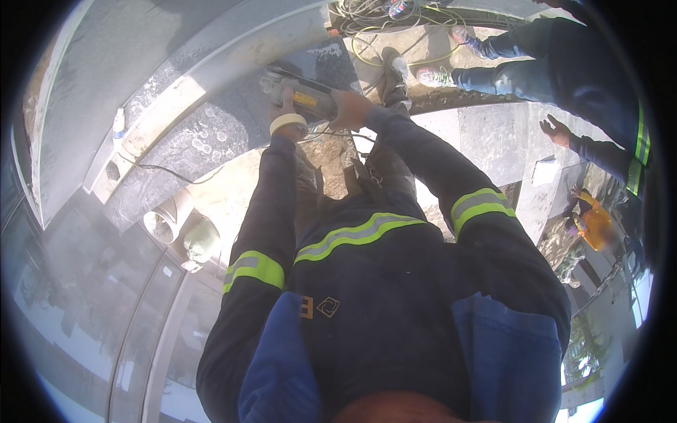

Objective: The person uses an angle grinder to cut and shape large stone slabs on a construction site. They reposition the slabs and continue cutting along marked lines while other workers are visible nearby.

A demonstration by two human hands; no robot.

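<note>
Both my hands are on a grey angle grinder (314, 98) with a yellow label on its body. My left hand (285, 107) grips it near the head end, and a cream-coloured ring like a roll of tape (289, 125) sits round that wrist. Round the rear end of the body my right hand (350, 110) is closed. Beneath the tool lies a dark stone slab (218, 127) with pale, dusty spots. The grinder's head is close to the slab's far edge by a light wall; its disc cannot be made out.
A white bucket (169, 217) and a pale sack-like bundle (202, 241) stand at the left. A bottle (118, 123) and a black cable (159, 168) lie near the wall. Coiled hoses (384, 20) are ahead. A co-worker (585, 77) stands at the right; another person in orange (596, 224) is beyond.
</note>
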